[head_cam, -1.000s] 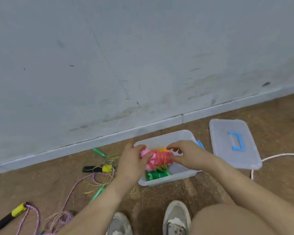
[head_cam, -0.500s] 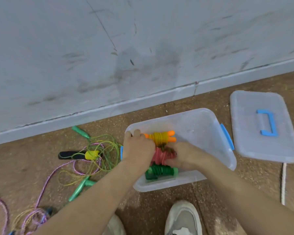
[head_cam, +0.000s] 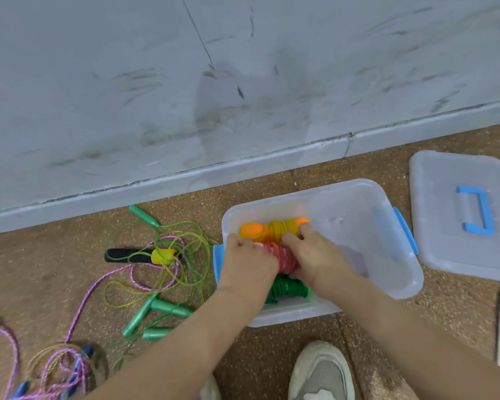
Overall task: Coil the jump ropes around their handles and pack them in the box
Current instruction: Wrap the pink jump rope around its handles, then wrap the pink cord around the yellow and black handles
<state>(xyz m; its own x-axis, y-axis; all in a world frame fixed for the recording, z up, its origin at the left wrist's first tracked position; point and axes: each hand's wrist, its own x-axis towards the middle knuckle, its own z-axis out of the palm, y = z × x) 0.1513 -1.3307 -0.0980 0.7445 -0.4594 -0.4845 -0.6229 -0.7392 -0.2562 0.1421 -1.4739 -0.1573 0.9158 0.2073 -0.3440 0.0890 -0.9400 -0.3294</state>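
Head view: both hands reach down into the clear plastic box [head_cam: 403, 280] on the brown speckled floor [head_cam: 272, 342] by the wall. The left hand [head_cam: 248, 265] and the right hand [head_cam: 319, 256] hold the coiled pink jump rope [head_cam: 283, 254] between them, one at each end. The fingers [head_cam: 241, 242] of the left hand are curled over its left end, and those of the right hand curl round its right end. The pink jump rope sits in the left part of the box, between the coiled orange jump rope [head_cam: 272, 230] on the wall side and the coiled green jump rope [head_cam: 289, 287] on the near side. The box lid [head_cam: 445, 255], with a blue handle, lies on the floor just right of the box. Left of the box lie tangled loose ropes [head_cam: 168, 255] with green handles [head_cam: 168, 308]. A grey shoe [head_cam: 321, 373] shows at the bottom edge.
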